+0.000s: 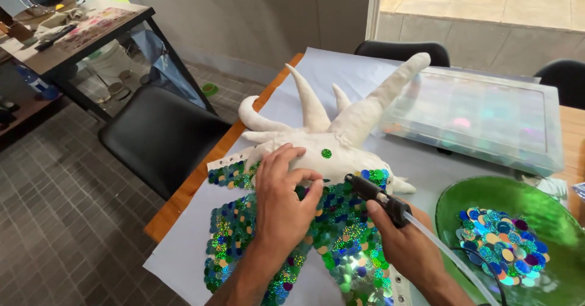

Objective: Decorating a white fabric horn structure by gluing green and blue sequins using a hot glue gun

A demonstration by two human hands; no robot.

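Our left hand lies palm down, fingers curled, on the white stuffed creature, hiding part of its sequin-covered body; whether it pinches anything we cannot tell. Our right hand is closed around the black glue gun, nozzle pointing up-left at the sequins, its clear glue stick cut off by the frame's bottom edge. The creature's long axis runs bottom-left to top-right, horns pointing away. Loose sequins sit in a green glass dish; a clear flat lidded box, contents blurred, lies beyond

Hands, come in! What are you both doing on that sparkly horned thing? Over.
Left hand pressing on the sequins. Right hand holds the glue gun, nozzle at the white figure. Green dish of sequins to the right. Nothing in the way.
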